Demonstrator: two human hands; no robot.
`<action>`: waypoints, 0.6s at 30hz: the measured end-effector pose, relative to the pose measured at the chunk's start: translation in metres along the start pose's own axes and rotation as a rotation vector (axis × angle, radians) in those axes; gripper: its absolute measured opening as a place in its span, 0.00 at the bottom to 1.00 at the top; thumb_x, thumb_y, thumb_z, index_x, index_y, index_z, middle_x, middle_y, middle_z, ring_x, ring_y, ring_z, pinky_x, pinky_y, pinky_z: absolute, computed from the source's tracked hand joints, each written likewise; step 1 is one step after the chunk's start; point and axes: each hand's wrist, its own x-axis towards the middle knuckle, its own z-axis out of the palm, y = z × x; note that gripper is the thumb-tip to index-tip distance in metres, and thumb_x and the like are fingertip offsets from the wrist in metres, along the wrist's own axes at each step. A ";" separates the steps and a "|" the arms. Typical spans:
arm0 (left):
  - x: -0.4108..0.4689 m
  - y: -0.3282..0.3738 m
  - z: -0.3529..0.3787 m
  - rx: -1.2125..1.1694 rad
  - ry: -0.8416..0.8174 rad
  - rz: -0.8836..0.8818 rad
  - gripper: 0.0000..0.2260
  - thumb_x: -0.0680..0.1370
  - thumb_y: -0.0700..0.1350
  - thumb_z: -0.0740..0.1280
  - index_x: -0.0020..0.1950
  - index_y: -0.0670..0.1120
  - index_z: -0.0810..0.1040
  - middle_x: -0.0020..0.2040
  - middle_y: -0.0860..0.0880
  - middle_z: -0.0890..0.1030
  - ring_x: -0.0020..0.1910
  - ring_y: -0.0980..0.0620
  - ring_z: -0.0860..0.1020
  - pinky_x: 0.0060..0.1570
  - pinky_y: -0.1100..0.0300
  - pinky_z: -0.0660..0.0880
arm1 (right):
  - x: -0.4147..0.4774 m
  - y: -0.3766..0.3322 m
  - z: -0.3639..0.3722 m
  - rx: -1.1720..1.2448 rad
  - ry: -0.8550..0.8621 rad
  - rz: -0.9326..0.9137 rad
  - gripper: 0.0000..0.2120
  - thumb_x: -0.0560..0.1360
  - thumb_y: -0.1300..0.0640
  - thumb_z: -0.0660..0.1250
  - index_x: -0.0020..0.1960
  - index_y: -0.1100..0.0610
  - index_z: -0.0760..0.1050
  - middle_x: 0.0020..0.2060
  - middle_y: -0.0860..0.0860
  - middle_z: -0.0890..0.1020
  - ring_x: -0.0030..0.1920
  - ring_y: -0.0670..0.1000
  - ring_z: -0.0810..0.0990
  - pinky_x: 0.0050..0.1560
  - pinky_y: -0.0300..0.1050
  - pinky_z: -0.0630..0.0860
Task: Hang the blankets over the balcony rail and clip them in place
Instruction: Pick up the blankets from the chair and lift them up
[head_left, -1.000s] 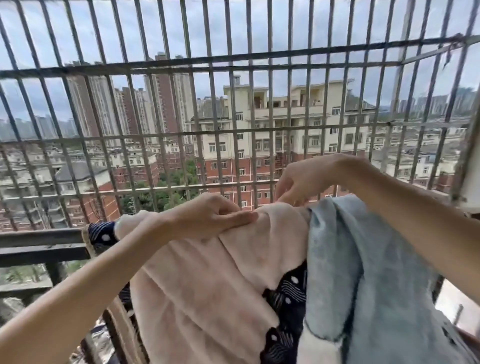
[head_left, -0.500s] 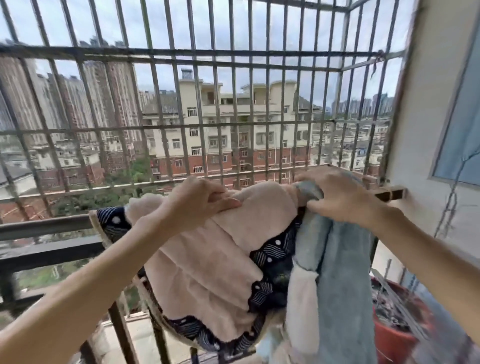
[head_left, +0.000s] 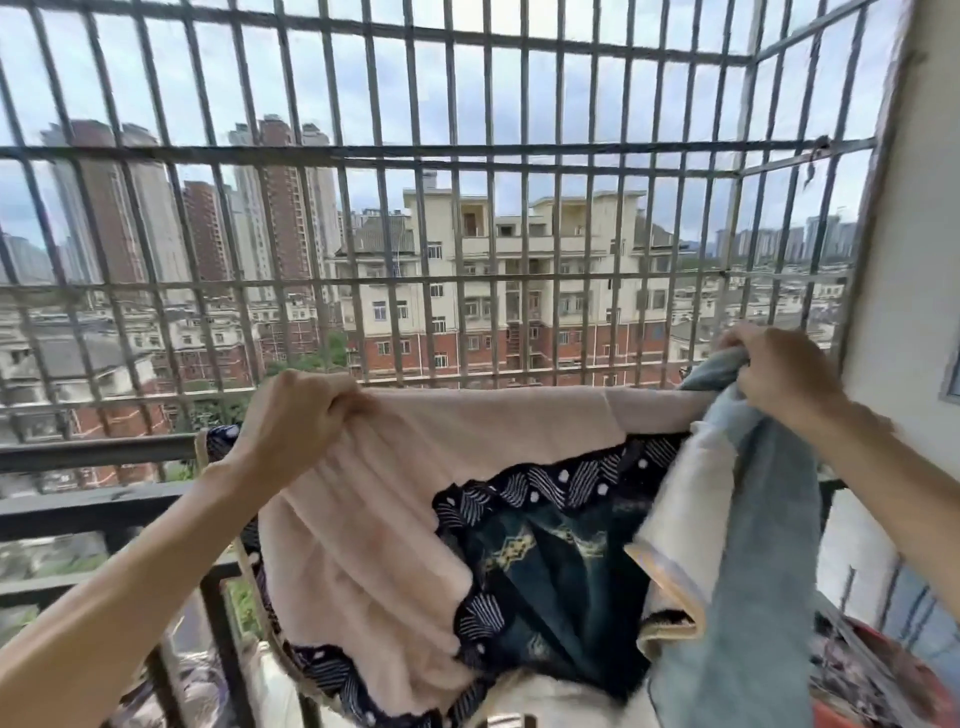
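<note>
Along the balcony rail (head_left: 93, 452), I see the pink blanket (head_left: 374, 545) hanging toward me, its top edge pulled taut. My left hand (head_left: 296, 415) grips that edge, fingers curled tight. At the rail's right end, my right hand (head_left: 779, 374) clutches the bunched blue blanket (head_left: 763, 545).

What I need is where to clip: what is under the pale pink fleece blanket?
Dark navy patterned fabric with a white-striped scalloped edge shows beneath the pale pink fleece blanket. The dark metal balcony rail shows only at left; under the blankets it is covered.
</note>
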 end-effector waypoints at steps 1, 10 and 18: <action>-0.007 -0.010 -0.013 0.025 0.002 -0.033 0.06 0.73 0.42 0.74 0.38 0.51 0.85 0.25 0.63 0.76 0.24 0.68 0.72 0.29 0.74 0.68 | 0.002 0.000 0.002 -0.015 -0.035 0.016 0.21 0.65 0.73 0.68 0.55 0.58 0.78 0.47 0.64 0.81 0.43 0.60 0.79 0.39 0.46 0.72; -0.027 -0.010 -0.036 0.042 -0.102 -0.047 0.07 0.75 0.42 0.73 0.44 0.54 0.82 0.32 0.70 0.72 0.32 0.76 0.74 0.34 0.81 0.67 | -0.014 -0.062 0.011 0.143 -0.265 -0.361 0.20 0.71 0.56 0.73 0.62 0.53 0.77 0.55 0.52 0.82 0.54 0.55 0.81 0.58 0.53 0.77; -0.030 -0.015 -0.031 0.038 -0.096 -0.130 0.02 0.75 0.42 0.73 0.46 0.46 0.85 0.37 0.63 0.79 0.38 0.74 0.77 0.39 0.80 0.68 | -0.057 -0.136 0.039 0.519 -0.166 -0.563 0.16 0.66 0.49 0.74 0.52 0.51 0.82 0.43 0.42 0.83 0.42 0.38 0.79 0.52 0.41 0.79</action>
